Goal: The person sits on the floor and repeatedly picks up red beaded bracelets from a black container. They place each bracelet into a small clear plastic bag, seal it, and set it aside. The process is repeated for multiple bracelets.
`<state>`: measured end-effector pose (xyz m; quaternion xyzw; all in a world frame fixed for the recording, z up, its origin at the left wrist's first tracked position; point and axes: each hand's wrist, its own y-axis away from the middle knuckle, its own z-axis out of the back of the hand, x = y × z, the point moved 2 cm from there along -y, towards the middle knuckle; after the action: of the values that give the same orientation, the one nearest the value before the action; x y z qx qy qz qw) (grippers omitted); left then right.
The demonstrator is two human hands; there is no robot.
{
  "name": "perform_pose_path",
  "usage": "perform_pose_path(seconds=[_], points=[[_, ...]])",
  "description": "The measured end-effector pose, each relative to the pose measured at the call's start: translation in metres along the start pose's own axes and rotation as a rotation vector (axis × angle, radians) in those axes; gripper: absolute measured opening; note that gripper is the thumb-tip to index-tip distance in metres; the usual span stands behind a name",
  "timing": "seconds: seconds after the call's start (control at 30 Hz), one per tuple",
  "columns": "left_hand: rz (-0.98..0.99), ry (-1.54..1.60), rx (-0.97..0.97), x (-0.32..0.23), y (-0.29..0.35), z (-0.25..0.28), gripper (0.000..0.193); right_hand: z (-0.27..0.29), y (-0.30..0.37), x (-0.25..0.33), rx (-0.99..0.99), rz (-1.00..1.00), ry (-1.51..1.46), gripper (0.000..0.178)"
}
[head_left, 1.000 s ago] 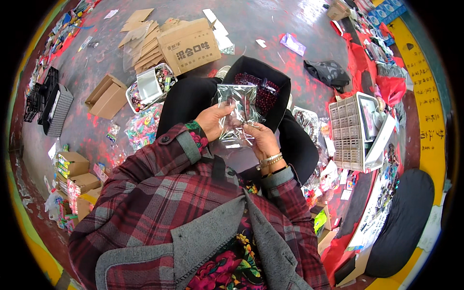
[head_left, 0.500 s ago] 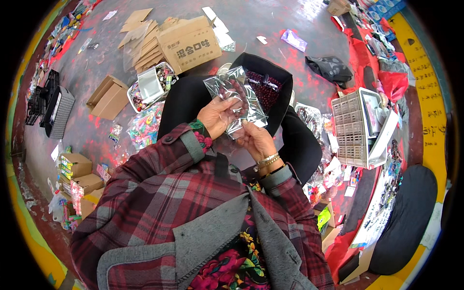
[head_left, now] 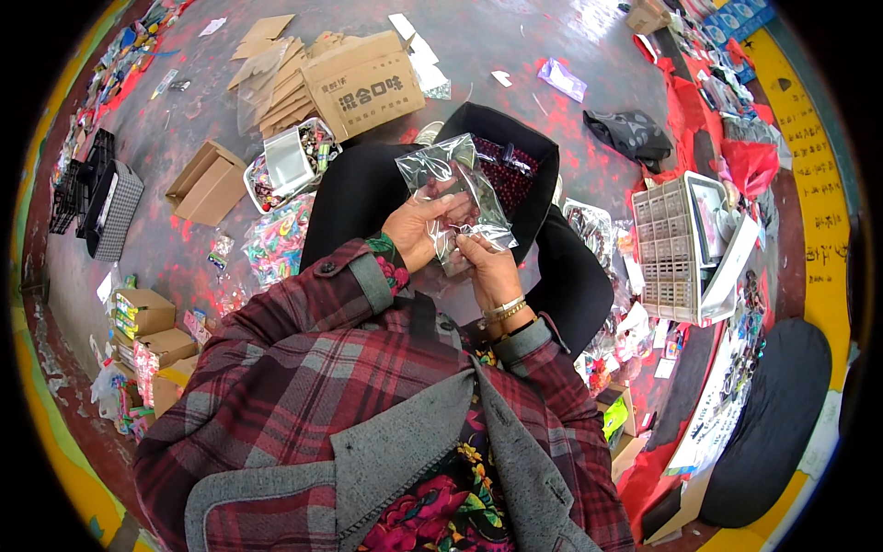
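Note:
My left hand [head_left: 412,230] grips a clear plastic bag [head_left: 430,172] from the left, its thumb and fingers showing partly through the shiny film. At the bag's lower right edge, my right hand [head_left: 494,274] pinches the film between thumb and fingers. Glare hides part of the bag's inside, and I cannot make out beads in it. Just beyond, a black open-topped container [head_left: 544,158] rests against my legs, with dark red beaded strings [head_left: 506,184] inside.
Flattened cardboard and a printed carton [head_left: 363,87] lie ahead to the left. Nearer are an open brown box [head_left: 207,184] and a white tub [head_left: 288,164] of trinkets. To the right stand a slatted plastic crate [head_left: 664,248] and a black bag [head_left: 627,136].
Dark red beads that showed at the bag in my left hand are no longer visible there. The bag has shifted slightly right, and my right hand has moved a little to the right.

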<state>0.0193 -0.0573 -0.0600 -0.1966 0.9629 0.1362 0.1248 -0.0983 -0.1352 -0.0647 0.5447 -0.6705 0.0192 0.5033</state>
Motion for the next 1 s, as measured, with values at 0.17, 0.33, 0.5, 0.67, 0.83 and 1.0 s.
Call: perform_pose_path(seconds=[0.17, 0.33, 0.5, 0.67, 0.83, 1.0], points=[[-0.049, 0.019, 0.002, -0.005, -0.002, 0.0, 0.022, 0.003, 0.0, -0.002, 0.012, 0.107, 0.066, 0.008], [-0.026, 0.06, -0.043, -0.012, -0.006, 0.01, 0.027, 0.003, 0.0, -0.004, -0.013, 0.136, 0.17, 0.006], [-0.017, 0.049, -0.11, -0.013, -0.003, -0.001, 0.03, 0.006, 0.003, -0.005, -0.035, 0.152, 0.152, 0.008], [-0.057, 0.081, 0.001, -0.014, -0.008, 0.015, 0.03, 0.0, 0.008, 0.001, -0.053, 0.152, 0.259, 0.013], [-0.053, 0.052, 0.049, -0.01, -0.009, 0.002, 0.034, -0.006, 0.013, 0.005, -0.088, 0.134, -0.021, 0.014], [0.056, -0.079, 0.048, 0.0, -0.007, -0.005, 0.039, 0.013, 0.025, 0.029, -0.175, 0.176, 0.044, 0.005]])
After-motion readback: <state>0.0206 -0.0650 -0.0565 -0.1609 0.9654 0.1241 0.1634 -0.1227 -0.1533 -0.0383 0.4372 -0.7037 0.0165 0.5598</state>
